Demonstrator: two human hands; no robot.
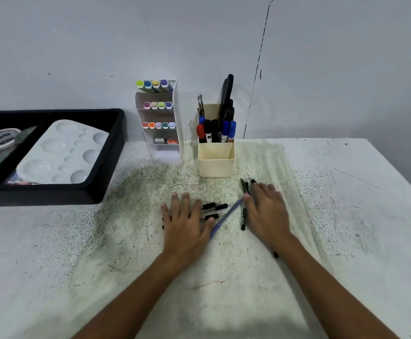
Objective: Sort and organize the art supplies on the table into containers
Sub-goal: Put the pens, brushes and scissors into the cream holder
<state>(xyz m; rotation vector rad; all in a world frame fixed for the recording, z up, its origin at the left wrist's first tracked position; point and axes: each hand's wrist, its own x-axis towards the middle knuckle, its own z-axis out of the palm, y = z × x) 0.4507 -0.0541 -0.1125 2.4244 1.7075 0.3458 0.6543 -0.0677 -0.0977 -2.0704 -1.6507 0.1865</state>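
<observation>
Hands lie flat with fingers spread, the left hand (184, 216) pressing on short black pens (211, 210) and the right hand (266, 207) beside a translucent blue pen (225, 217), so raking them together should ease one grab toward the cream plastic cup (216, 160) beyond the fingertips.

Plain grey wall (101, 45); scuffed white table (346, 216) w/ speckles.
</observation>
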